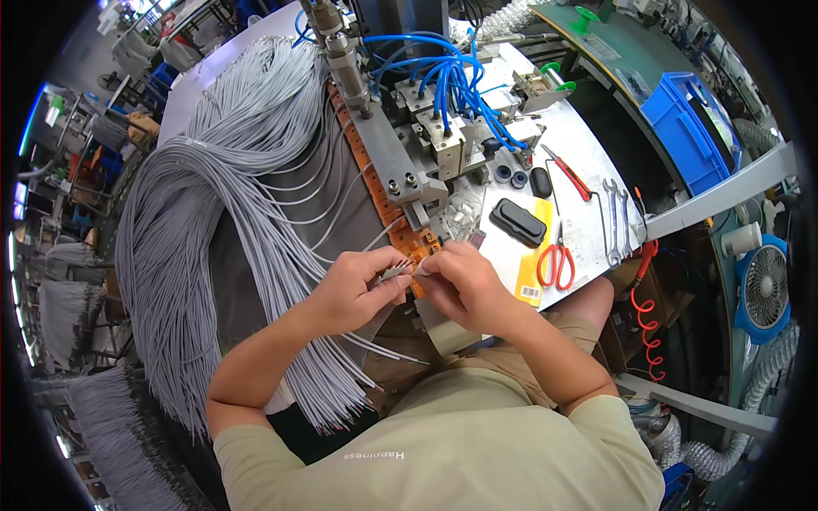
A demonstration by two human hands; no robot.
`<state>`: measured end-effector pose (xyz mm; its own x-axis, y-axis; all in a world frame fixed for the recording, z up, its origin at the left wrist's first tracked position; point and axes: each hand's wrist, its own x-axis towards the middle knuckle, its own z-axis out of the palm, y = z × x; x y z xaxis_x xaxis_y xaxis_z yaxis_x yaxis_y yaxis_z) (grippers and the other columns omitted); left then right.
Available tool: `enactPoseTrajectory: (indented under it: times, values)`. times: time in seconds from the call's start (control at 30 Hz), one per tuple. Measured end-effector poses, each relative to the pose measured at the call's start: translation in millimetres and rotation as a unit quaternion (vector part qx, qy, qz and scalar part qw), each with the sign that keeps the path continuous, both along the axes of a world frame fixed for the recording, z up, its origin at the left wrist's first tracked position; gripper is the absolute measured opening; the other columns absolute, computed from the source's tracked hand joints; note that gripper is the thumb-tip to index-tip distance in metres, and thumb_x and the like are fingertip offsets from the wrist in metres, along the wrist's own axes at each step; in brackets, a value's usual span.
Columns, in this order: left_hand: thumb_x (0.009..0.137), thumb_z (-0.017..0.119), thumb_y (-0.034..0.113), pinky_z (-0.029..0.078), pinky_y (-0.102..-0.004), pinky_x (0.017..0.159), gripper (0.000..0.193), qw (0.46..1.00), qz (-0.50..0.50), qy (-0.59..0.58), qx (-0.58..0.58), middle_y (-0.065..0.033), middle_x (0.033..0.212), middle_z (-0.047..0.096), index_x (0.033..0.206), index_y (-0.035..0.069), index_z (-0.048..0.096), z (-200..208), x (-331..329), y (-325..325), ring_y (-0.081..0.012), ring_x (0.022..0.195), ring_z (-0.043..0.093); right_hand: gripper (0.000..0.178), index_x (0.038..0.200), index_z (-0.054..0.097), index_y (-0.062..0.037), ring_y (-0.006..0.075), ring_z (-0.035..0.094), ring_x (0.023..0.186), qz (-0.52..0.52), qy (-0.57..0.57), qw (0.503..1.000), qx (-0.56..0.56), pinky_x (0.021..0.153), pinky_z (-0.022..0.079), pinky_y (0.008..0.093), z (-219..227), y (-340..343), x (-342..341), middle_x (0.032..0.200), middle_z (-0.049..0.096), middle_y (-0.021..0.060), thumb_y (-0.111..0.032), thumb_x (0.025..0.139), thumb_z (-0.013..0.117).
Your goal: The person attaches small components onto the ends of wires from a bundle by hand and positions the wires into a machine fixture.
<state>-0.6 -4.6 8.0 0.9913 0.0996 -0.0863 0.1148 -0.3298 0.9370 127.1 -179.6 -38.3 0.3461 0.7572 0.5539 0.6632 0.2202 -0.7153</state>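
Observation:
My left hand point(351, 296) is closed around a few grey cables, their stripped ends point(394, 272) poking out between thumb and fingers. Close beside it, my right hand point(474, 289) pinches at the tips; a small whitish bit point(421, 270) shows at its fingertips, too small to name. Both hands are over the near end of an orange fixture strip point(375, 192) on the machine. To the left, a thick bundle of long grey cables point(170, 230) drapes across the table toward me. Several single cables run from the bundle to the orange strip.
Behind the hands stands a metal machine point(388, 153) with blue air hoses point(452, 72). On the white tabletop at right lie a black case point(517, 223), red-handled scissors point(555, 266), a red cutter point(573, 177) and wrenches point(612, 221). A blue crate point(686, 140) and fan point(764, 285) stand farther right.

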Motion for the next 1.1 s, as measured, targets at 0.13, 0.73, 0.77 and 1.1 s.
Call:
enactPoseTrajectory:
  times: [0.13,0.73,0.77,1.1]
  values:
    - [0.095,0.061,0.007,0.051,-0.0264,0.064,0.014,0.998,-0.030,-0.005,0.046,-0.0064,0.077,0.069,0.105,-0.002,0.064,1,1,1,-0.0100,0.072,0.066,0.013,0.096,0.059,-0.0040,0.0264,0.054,0.073,0.003,-0.042,0.999,-0.020,0.062,0.041,0.0352,1,-3,4,0.082,0.059,0.0096,-0.002,0.087,0.068]
    - [0.086,0.070,0.008,0.055,-0.0314,0.070,0.022,0.958,-0.048,-0.108,0.262,-0.0115,0.101,0.071,0.107,0.003,0.069,-7,1,-2,-0.0246,0.079,0.069,0.015,0.089,0.055,-0.0067,0.0013,0.040,0.055,-0.044,0.426,0.897,-0.111,0.049,0.029,0.0211,-35,14,33,0.065,0.048,-0.0063,-0.015,0.096,0.064]
    - [0.085,0.070,0.008,0.055,-0.0325,0.071,0.022,0.941,-0.027,-0.155,0.298,-0.0119,0.104,0.070,0.106,0.003,0.070,-9,1,-3,-0.0253,0.079,0.069,0.014,0.090,0.054,-0.0066,0.0017,0.040,0.055,-0.039,0.436,0.891,-0.124,0.049,0.029,0.0213,-35,14,35,0.064,0.047,-0.0063,-0.015,0.097,0.063]
    - [0.080,0.073,0.010,0.056,-0.0321,0.067,0.023,0.919,0.051,-0.177,0.349,-0.0081,0.106,0.069,0.103,0.005,0.071,-10,5,-3,-0.0252,0.078,0.069,0.014,0.092,0.054,-0.0060,0.0019,0.038,0.054,-0.139,0.454,0.880,-0.034,0.048,0.028,0.0220,-55,-3,38,0.063,0.046,-0.0066,-0.016,0.098,0.062]
